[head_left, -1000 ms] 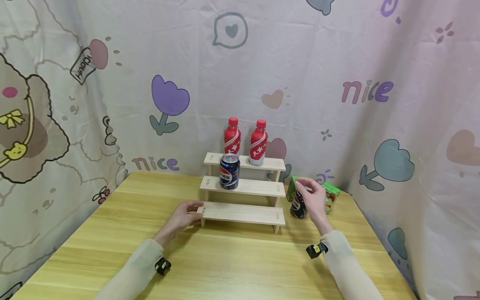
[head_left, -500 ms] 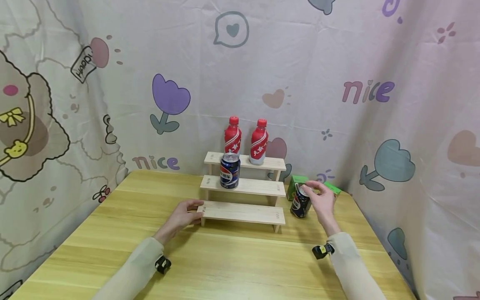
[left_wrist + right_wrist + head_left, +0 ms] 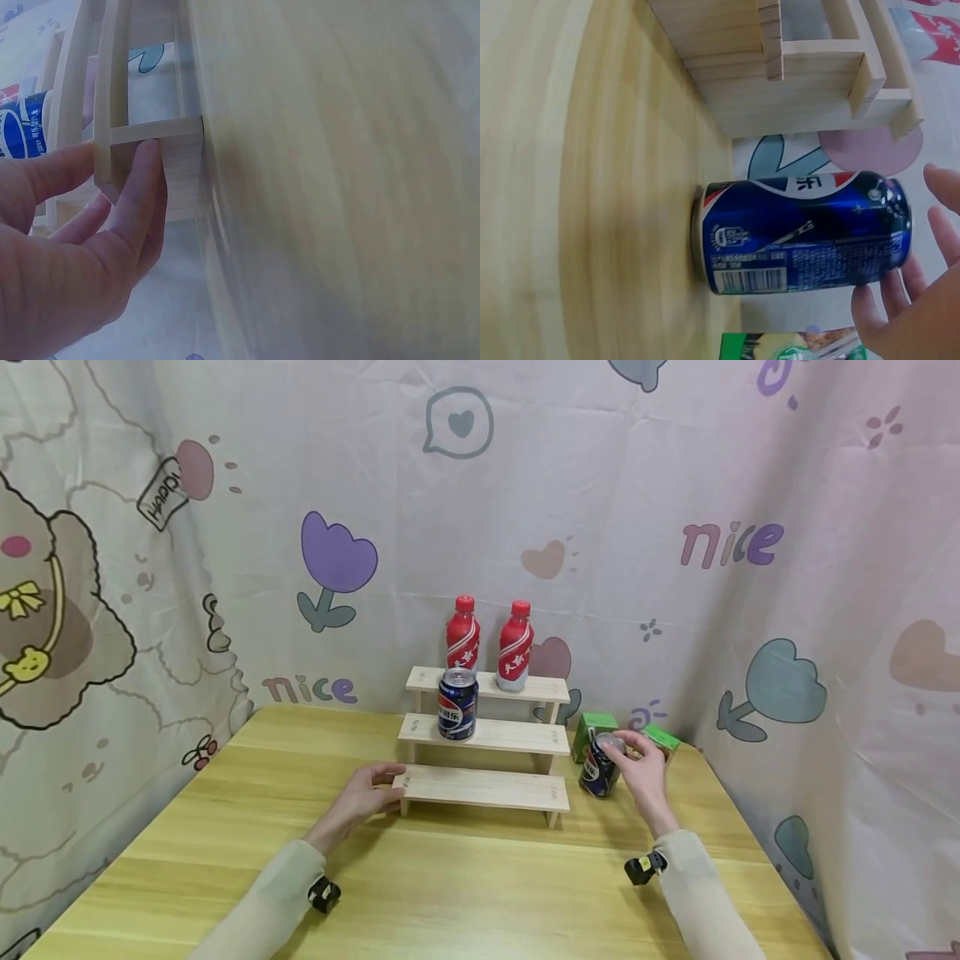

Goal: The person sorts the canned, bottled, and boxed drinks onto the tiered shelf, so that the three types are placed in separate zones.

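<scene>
My left hand (image 3: 371,793) pinches the left end of the lowest step of a wooden three-tier display stand (image 3: 480,787). In the left wrist view, the thumb lies over the board (image 3: 112,82) with fingers beneath it. A dark blue cola can (image 3: 597,770) stands on the table just right of the stand. My right hand (image 3: 643,770) is at its top, fingers parted; in the right wrist view several fingertips (image 3: 866,304) meet the can's side while the thumb (image 3: 941,186) stands off its top. Another cola can (image 3: 457,706) is on the middle step, toward the left.
Two red bottles (image 3: 515,647) stand on the top step. Behind the right-hand can are a green box (image 3: 592,727) and another green-topped box (image 3: 660,739). A printed curtain (image 3: 600,485) hangs behind and beside the wooden table (image 3: 465,885).
My right hand has shifted right and slightly down from over the can's top to its right side, uncovering more of the can. The left hand stays on the stand.
</scene>
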Demonstrator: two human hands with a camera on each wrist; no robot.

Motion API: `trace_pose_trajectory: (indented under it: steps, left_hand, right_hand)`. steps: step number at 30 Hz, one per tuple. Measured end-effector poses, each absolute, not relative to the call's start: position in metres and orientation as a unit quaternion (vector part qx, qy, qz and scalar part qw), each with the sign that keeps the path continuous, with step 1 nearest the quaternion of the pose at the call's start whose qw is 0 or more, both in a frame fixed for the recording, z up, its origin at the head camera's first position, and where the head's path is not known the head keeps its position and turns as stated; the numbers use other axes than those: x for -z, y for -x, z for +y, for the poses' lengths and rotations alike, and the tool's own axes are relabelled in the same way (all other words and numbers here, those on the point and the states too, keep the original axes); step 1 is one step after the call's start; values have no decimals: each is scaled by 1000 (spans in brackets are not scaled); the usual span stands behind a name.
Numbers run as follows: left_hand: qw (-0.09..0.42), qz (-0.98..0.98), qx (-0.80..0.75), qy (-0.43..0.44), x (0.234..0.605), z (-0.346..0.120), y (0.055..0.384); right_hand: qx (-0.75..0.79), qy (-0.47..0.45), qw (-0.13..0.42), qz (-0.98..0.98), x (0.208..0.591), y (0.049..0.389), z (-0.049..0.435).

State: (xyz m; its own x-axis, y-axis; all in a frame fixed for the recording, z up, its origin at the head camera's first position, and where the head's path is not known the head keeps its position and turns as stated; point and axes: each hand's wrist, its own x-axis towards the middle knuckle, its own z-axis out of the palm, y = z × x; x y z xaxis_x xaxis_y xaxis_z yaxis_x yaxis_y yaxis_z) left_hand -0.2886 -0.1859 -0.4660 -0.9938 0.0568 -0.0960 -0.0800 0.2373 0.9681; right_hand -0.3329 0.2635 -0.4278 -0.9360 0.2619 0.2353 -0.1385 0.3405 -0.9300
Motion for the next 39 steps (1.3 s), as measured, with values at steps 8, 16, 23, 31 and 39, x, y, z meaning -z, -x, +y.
trace_pose_trajectory:
  steps: [8,16,23,31,39]
  left_hand:
    - [57,787,-614,0,465,-186,286]
    - [61,785,-617,8,465,-184,286]
    - [61,782,-620,5,465,-186,287]
    - [60,780,-622,10,464,-186,286]
    - [62,781,-622,11,465,-185,288]
  right_hand:
    - [-581,30,137,-802,435,335,269]
    - [-592,20,129,-796,450,339,273]
    - [-606,8,127,-786,456,342,274]
    - [-581,10,91,-809,467,346,276]
    - [-600,26,92,-794,468,348,276]
